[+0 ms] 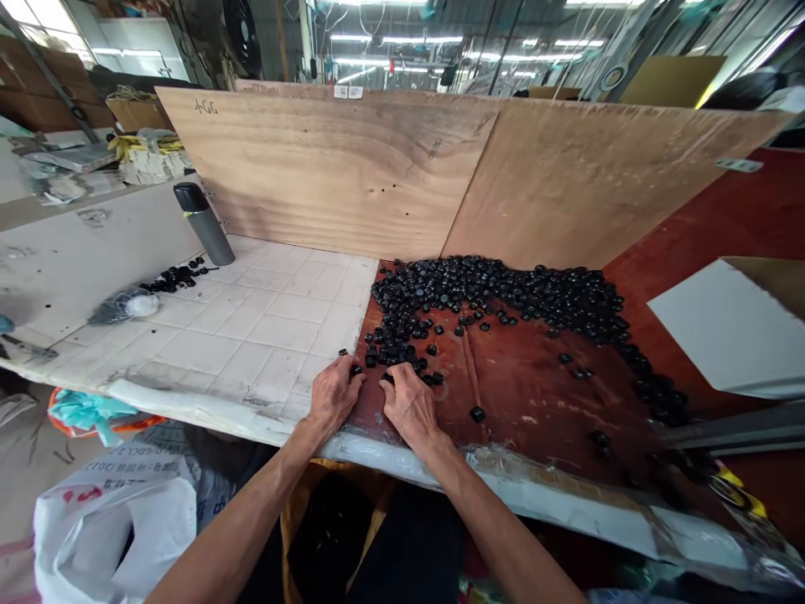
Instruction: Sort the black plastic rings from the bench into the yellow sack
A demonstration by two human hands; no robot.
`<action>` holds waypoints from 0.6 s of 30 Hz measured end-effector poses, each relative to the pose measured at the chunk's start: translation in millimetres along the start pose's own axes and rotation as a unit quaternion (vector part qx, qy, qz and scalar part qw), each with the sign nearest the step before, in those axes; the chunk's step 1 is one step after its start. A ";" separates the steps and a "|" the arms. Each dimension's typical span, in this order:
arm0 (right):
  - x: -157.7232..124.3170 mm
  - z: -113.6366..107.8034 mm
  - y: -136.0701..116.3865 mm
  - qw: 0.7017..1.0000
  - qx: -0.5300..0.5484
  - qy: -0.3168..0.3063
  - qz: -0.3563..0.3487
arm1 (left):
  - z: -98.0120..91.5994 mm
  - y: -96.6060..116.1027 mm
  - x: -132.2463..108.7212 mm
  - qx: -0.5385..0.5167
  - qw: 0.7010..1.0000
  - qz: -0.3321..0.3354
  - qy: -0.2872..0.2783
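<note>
My left hand (334, 393) rests near the seam between the white tiled surface and the red-brown board, fingers curled together. Small black pieces (355, 369) show at its fingertips. Just to the right, my right hand (412, 401) is closed over the board, thumb and fingers pinching another small black piece (388, 379). Loose black pieces (433, 379) lie beside its knuckles. Behind both hands spreads a large heap of these glossy black pieces (440, 289), curving along the wooden panel and down the right side. Their exact kind is too small to tell.
A tall wooden panel (327, 168) closes off the back. On the tiled surface (226, 335) stand a grey bottle (210, 231) and a clear bag (122, 306) with dark contents. An open white box (723, 331) is at right. Below the edge hangs a yellow-rimmed bag (295, 512).
</note>
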State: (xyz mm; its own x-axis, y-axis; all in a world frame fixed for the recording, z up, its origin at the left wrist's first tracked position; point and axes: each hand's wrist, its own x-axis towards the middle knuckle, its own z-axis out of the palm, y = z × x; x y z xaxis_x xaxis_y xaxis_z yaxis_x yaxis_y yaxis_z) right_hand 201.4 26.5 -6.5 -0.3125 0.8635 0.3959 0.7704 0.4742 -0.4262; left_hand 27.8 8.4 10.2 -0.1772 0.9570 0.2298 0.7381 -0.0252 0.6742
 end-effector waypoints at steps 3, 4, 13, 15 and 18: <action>0.1 0.6 6.4 0.988 0.146 0.021 -0.034 | -2.6 -4.8 -2.5 -0.164 0.986 -0.022 -0.029; 1.7 -0.3 7.4 0.977 0.209 0.026 -0.026 | -3.4 -6.1 -3.0 -0.235 0.970 -0.033 -0.047; 12.6 -11.5 -2.3 0.892 0.450 -0.003 0.039 | -13.1 -3.4 -4.0 -0.422 0.902 -0.046 -0.073; 11.3 -11.9 -3.1 0.886 0.459 -0.002 0.068 | -14.7 -1.2 -4.1 -0.417 0.905 -0.047 -0.075; 10.2 -12.9 -3.2 0.896 0.441 0.005 0.042 | -14.3 1.0 -5.7 -0.413 0.905 -0.065 -0.077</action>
State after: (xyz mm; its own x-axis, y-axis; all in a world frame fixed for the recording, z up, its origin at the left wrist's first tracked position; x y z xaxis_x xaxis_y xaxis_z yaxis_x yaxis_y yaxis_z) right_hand 202.9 31.5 9.4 -0.2658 0.9032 0.3371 0.0498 0.3621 -0.9308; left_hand 20.2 -1.2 19.6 -0.0883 0.9947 0.0526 -0.0325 -0.0556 0.9979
